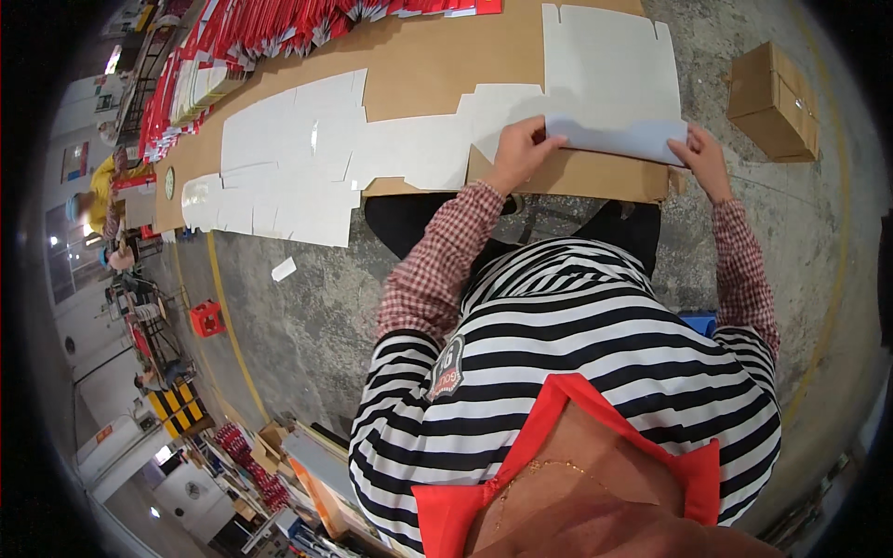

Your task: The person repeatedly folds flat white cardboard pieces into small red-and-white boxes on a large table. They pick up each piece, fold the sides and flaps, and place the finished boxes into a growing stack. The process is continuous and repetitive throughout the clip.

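A white die-cut cardboard sheet (614,65) lies on the brown cardboard table top, with its near strip bent up along a crease. My left hand (521,153) pinches the left end of that raised strip between thumb and fingers. At the strip's right end, my right hand (705,162) grips the edge in the same way. Left of my left hand lies another flat white cardboard blank (414,153), joining or overlapping the sheet. Farther left is a larger white blank (288,153) with slits and flaps, which hangs over the table's near edge.
Folded red and white cartons (279,28) are packed along the table's far side. A brown cardboard box (772,102) stands on the floor to the right. A white scrap (284,269) and a red plastic stool (206,318) are on the floor at left. Other people (93,205) work farther left.
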### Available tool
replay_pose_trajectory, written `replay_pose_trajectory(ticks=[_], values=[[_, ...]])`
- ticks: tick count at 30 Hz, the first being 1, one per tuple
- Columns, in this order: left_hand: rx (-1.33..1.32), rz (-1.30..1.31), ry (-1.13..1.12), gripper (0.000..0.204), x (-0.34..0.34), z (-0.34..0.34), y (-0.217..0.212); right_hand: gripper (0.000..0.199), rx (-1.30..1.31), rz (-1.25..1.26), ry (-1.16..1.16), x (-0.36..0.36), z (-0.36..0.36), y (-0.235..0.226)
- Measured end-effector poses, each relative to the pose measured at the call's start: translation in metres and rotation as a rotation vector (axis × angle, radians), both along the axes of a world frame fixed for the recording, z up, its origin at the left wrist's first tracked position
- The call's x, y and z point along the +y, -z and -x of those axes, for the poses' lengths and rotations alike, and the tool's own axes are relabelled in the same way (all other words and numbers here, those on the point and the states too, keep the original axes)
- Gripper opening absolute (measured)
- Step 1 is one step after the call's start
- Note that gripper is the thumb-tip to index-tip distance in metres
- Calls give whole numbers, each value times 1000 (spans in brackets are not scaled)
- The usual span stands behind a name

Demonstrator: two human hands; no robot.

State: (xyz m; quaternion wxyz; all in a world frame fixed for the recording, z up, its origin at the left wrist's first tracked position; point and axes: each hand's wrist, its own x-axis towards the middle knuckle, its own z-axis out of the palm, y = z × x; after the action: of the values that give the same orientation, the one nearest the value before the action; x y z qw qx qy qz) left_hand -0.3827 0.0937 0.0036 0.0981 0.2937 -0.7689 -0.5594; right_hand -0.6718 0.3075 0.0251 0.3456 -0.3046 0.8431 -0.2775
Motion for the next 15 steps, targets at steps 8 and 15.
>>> replay_pose_trajectory(ticks=[8, 15], values=[[-23, 1062, 101, 55, 54, 4, -20, 65, 802, 468, -645, -48, -61, 6], [-104, 343, -128, 47, -5, -58, -12, 65, 675, 374, -847, -38, -59, 20]])
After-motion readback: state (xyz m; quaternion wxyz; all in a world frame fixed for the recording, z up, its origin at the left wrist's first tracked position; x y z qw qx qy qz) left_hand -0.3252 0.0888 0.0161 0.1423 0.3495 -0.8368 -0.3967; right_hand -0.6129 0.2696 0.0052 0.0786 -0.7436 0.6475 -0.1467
